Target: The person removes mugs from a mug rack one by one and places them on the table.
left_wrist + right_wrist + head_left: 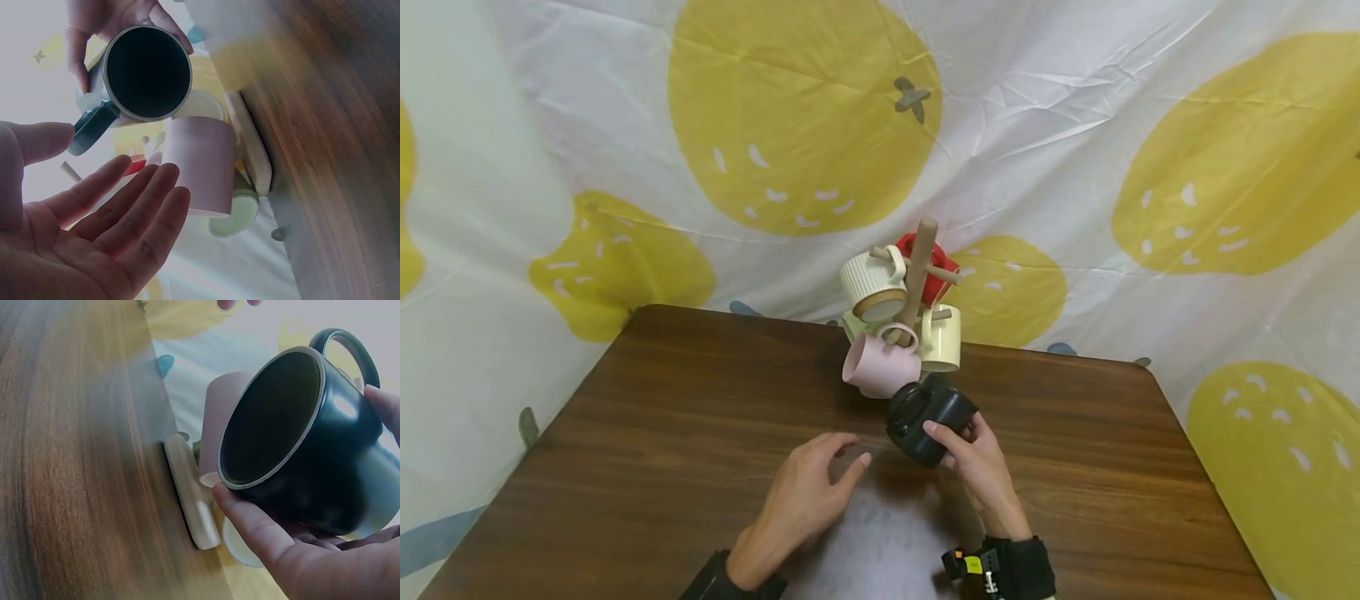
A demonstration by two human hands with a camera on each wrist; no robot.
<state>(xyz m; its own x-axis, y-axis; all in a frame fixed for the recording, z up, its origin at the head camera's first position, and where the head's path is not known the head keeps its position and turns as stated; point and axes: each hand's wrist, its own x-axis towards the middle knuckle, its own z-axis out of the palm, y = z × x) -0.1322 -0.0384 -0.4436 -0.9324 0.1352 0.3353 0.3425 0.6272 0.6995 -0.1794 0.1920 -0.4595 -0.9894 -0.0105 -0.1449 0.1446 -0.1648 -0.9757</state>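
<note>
My right hand (983,471) grips a dark green, nearly black mug (934,421) by its body, thumb on one side and fingers on the other. Its open mouth faces the left wrist camera, and its handle (94,128) points toward my left thumb there. Left of the mug, my left hand (805,492) is held with fingers spread and nothing in it. Just beyond the dark mug stands a wooden mug tree (922,258). A pink mug (880,368) hangs tilted on its front, overlapped slightly by the dark mug in the head view.
Also on the tree are a ribbed cream mug (871,283), a red mug (934,287), a pale yellow mug (946,343) and a pale green mug (236,217). The tree's wooden base (192,494) rests on the brown table (700,400), near a fruit-patterned cloth (1037,150).
</note>
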